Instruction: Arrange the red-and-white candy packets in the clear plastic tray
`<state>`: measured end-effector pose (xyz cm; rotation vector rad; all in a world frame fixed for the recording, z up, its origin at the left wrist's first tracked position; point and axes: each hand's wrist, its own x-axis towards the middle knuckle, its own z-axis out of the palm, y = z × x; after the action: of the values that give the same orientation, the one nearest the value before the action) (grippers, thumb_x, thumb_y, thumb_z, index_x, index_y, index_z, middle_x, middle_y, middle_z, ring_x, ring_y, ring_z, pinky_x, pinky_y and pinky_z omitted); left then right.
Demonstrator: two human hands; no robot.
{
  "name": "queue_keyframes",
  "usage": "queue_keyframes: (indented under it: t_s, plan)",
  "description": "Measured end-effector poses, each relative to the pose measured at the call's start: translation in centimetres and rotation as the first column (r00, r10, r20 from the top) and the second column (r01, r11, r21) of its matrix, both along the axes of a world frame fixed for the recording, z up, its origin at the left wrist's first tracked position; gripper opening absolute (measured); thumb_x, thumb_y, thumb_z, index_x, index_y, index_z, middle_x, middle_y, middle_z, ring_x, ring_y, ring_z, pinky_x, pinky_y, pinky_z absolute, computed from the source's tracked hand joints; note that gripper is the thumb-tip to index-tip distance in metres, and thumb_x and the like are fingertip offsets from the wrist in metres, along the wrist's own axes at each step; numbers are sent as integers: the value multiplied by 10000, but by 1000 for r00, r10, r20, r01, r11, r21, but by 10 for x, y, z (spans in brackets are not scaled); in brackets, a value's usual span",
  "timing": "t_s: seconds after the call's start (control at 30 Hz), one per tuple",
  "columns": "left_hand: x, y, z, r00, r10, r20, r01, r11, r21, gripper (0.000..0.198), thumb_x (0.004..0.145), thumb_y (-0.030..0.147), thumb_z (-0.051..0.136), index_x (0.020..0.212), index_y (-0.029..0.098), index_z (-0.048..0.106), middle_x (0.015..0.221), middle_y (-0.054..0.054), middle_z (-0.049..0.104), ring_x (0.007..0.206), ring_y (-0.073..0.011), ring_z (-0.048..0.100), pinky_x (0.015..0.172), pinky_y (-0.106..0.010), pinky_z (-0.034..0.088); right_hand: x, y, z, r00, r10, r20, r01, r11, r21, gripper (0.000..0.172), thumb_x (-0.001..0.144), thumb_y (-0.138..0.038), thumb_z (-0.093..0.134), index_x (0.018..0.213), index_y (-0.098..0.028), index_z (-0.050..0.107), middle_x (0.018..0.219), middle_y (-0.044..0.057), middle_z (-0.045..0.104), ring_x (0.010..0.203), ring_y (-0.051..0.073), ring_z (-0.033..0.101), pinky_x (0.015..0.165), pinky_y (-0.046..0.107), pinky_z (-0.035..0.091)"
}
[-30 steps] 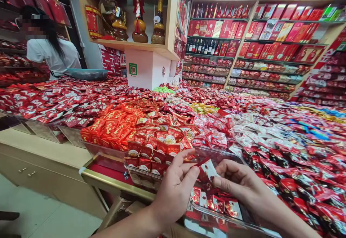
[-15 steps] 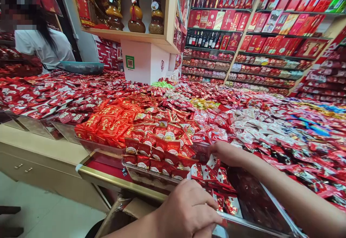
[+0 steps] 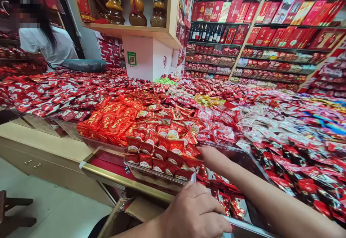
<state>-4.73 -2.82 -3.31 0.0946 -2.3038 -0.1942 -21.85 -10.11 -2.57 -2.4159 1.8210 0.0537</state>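
Observation:
My left hand (image 3: 195,211) is curled over the near rim of a clear plastic tray (image 3: 244,157) at the counter's front edge, fingers closed on the rim. My right hand (image 3: 212,157) reaches into the far left corner of that tray, among small red sweet packets (image 3: 224,198); its fingertips are hidden behind the packets. Just left of it stands a tray of red packets marked DURIAN (image 3: 162,148), stacked in rows.
A wide counter is covered with trays of red, orange (image 3: 108,119) and white wrapped sweets. A person in a white shirt (image 3: 48,45) stands at the far left behind it. Shelves of red boxes and bottles (image 3: 259,25) line the back wall. A cardboard box (image 3: 135,209) sits below the counter.
A second ago both hands held one red-and-white packet above the tray. Since then my right hand has gone into the tray's far corner and my left has dropped onto the near rim.

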Motion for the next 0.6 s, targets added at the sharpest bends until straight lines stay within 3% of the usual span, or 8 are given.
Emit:
queue_keyframes:
  t_s: [0.17,0.33,0.47,0.6]
  plan:
    - [1,1,0,999,6,45,-7,1000,3,69,781,190,554,791,203,621,789,-10,699,713,-139,594,692,-268,423,-1,0,-1,998,-51,22,52,999,-16,214,822,-153,429,965,-120,585,942,127,651,877,207,607,704,249,408]
    - [0,1,0,999,3,41,-3,1000,0,71,764,176,554,771,198,621,801,-14,698,712,-140,580,695,-270,415,-2,10,7,1000,-27,1,27,994,105,162,728,-240,576,829,-145,660,870,102,662,799,213,613,672,259,428]
    - [0,2,5,996,3,85,-3,1000,-3,90,745,150,544,755,183,628,792,-14,695,706,-137,569,692,-267,409,-1,17,2,1000,5,0,-5,988,155,440,601,-345,712,986,-150,630,1016,103,633,903,228,592,734,257,439]
    - [1,3,7,993,0,119,-1,1000,12,97,731,142,553,785,175,626,817,-25,685,732,-147,558,699,-279,401,3,20,-3,1000,2,-24,1,988,154,444,650,-248,668,1074,-154,577,1073,115,611,964,222,576,785,261,426]
